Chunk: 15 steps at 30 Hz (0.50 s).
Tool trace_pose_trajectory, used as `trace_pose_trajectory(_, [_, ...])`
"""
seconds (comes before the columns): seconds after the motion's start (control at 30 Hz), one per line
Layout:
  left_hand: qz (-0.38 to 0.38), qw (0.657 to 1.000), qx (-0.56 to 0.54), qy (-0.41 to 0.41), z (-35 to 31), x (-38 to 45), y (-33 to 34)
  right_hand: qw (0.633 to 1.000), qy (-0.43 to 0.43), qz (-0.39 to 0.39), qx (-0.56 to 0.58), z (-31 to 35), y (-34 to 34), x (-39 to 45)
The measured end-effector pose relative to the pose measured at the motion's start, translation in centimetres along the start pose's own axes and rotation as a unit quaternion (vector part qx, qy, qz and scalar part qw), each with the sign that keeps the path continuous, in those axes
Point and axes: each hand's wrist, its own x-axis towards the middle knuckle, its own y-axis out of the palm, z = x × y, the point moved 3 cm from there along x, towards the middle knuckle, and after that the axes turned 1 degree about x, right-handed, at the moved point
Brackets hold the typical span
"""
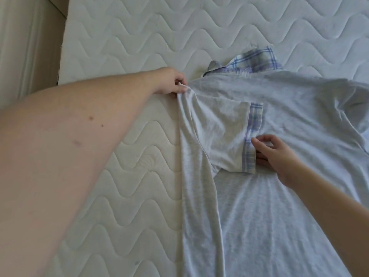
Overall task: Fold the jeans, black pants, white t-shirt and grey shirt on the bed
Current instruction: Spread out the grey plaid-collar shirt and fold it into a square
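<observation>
The grey shirt [279, 196] lies spread on the bed, back up, its blue plaid collar [255, 58] at the far end. Its left side and short sleeve are folded inward over the body, and the sleeve's plaid cuff [252, 136] points right. My left hand [172, 81] pinches the shoulder fold at the shirt's upper left edge. My right hand [267, 152] rests at the cuff's edge, fingers curled, thumb and forefinger pinching the cuff. The jeans, black pants and white t-shirt are out of view.
The white quilted mattress [129, 37] stretches to the left of the shirt and beyond it. Its left edge [61, 48] runs along a pale wall or panel [24, 47]. The shirt's right side runs out of the frame.
</observation>
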Motion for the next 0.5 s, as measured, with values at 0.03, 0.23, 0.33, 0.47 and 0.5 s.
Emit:
trace_pose_trajectory(0.03, [0.003,1.0,-0.001,-0.003,-0.1,0.3,-0.3,1.0,0.001,0.015,0.003,0.1,-0.1,-0.2])
trace_pose_trajectory(0.23, [-0.005,0.998,0.061,-0.02,-1.0,1.5,-1.1,0.969,-0.064,-0.039,-0.236,0.5,0.3,-0.9])
trace_pose_trajectory(0.33, [-0.025,0.992,0.115,-0.042,-1.6,1.7,-1.1,0.961,-0.083,-0.086,-0.25,0.4,-0.9,-1.9])
trace_pose_trajectory(0.47, [-0.044,0.984,0.16,-0.06,-2.2,2.0,-0.1,0.955,-0.061,-0.089,-0.276,-0.3,-1.2,-2.5])
trace_pose_trajectory(0.5, [-0.049,0.987,0.142,-0.058,-2.2,2.1,0.2,0.952,-0.051,-0.084,-0.289,-0.2,-1.2,-2.5])
